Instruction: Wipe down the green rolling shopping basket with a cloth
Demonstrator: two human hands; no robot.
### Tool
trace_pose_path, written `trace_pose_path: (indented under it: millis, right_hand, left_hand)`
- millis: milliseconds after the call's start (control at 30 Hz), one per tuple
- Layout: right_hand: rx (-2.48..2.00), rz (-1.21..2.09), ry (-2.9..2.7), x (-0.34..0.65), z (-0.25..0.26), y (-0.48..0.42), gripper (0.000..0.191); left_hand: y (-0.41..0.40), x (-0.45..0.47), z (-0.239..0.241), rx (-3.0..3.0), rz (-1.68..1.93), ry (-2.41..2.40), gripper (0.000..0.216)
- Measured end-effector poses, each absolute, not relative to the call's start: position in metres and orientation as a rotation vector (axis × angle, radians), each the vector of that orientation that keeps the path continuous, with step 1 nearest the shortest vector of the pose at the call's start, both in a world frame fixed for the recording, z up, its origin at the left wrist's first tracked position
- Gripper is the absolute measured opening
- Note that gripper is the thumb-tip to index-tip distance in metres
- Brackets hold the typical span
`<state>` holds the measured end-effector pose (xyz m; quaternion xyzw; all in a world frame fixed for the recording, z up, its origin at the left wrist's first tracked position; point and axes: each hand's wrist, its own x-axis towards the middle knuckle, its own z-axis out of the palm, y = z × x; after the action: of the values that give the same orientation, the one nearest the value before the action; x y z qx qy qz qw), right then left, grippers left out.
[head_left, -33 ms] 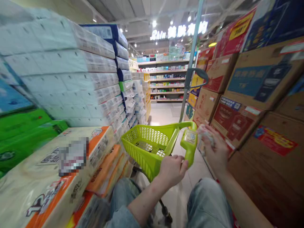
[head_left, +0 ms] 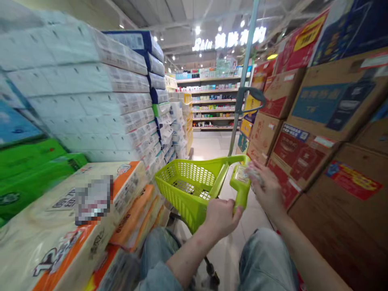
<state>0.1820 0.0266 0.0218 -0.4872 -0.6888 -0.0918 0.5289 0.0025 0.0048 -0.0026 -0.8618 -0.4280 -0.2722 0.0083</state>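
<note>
Ahead of my knees stands a lime-green shopping cart with a perforated basket [head_left: 178,194] and a thick handle [head_left: 241,200]. My left hand [head_left: 222,218] is wrapped round the lower part of that handle. A clear label panel [head_left: 241,173] sits on the handle's wider upper part. My right hand [head_left: 269,188] pinches a crumpled whitish cloth or wipe [head_left: 254,173] against the right edge of this panel; its exact material is too blurred to tell. The basket holds nothing that I can see.
Stacked white tissue packs [head_left: 75,81] rise on the left, with orange-edged packs [head_left: 91,238] lower down. A blurred-out flat object [head_left: 93,200] lies on them. Cardboard boxes [head_left: 318,97] line the right. A pole [head_left: 242,85] stands behind the handle, shelves [head_left: 215,99] farther back.
My right hand has moved a little to the left with the crumpled cloth, from beside the handle onto the label panel's edge. My left hand stays on the handle, barely shifted.
</note>
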Motion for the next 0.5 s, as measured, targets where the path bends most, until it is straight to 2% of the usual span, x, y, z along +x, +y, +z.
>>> trace_pose_path:
  millis: [133, 300, 500]
  right_hand:
    - [-1.137, -0.017, -1.972, 0.185, -0.004, 0.080, 0.032]
    - [-1.251, 0.115, -1.881, 0.214, -0.010, 0.141, 0.038]
    - [-1.327, 0.158, -1.945, 0.223, -0.010, 0.167, 0.040]
  left_hand:
    - [0.021, 0.006, -0.011, -2.674, -0.858, -1.259, 0.044]
    - [0.029, -0.003, -0.012, -2.738, -0.847, -1.154, 0.046]
    - [0.033, 0.001, -0.004, -2.840, -0.697, -1.318, 0.053]
